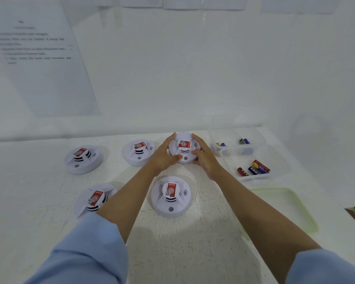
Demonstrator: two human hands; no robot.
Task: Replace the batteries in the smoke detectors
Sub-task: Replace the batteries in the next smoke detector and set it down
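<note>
Cupping the far smoke detector [184, 148] at upper centre of the table [193, 242], the left hand [165, 155] and right hand [205, 155] grip its rim; next, probably lift and twist it open; batteries [254, 169] wait in the tray [283, 167] at right.

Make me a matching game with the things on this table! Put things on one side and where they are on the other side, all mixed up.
Things:
1. Held detector
2. Red and blue batteries
3. Green lid
4. Paper sheet

Places:
A. on the wall, left
B. between both hands, far side of the table
C. flat on the table, near right
D. in the nearer clear tub, right

Pairs: 1-B, 2-D, 3-C, 4-A
</note>
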